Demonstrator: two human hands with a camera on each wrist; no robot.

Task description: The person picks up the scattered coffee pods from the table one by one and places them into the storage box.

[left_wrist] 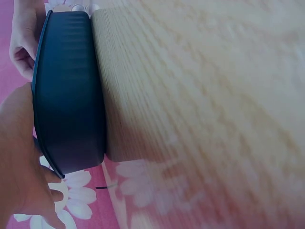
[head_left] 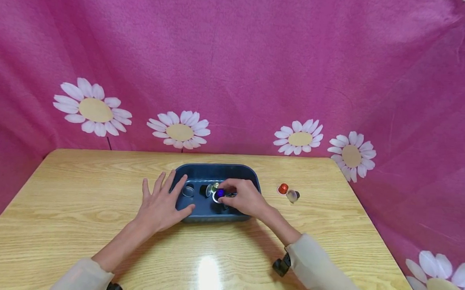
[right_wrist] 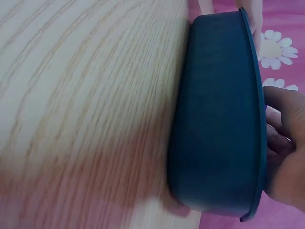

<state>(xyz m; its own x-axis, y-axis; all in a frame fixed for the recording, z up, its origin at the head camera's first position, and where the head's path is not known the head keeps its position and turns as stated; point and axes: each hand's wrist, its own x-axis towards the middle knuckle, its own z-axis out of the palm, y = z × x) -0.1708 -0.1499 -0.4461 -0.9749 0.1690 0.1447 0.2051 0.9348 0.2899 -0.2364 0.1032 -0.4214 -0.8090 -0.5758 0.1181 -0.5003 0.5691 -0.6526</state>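
Note:
A dark blue rectangular bin [head_left: 209, 219] stands on the table with several coffee capsules in it. My right hand [head_left: 246, 197] reaches over its right part and pinches a blue coffee capsule [head_left: 221, 193] between thumb and fingers. Close beside that capsule are a green one [head_left: 215, 186] and a black one [head_left: 203, 190]. Another capsule [head_left: 188, 191], its round lid showing, lies near the bin's left end. My left hand [head_left: 159, 207] is spread with straight fingers at the left rim. In both wrist views the bin's outer wall [left_wrist: 69, 95] hides what is inside.
Right of the bin, a red capsule [head_left: 283, 188] and a pale-lidded dark capsule [head_left: 292, 195] lie together on the wooden table [head_left: 98, 186]. A pink cloth [head_left: 236, 67] with daisies hangs behind the table's far edge.

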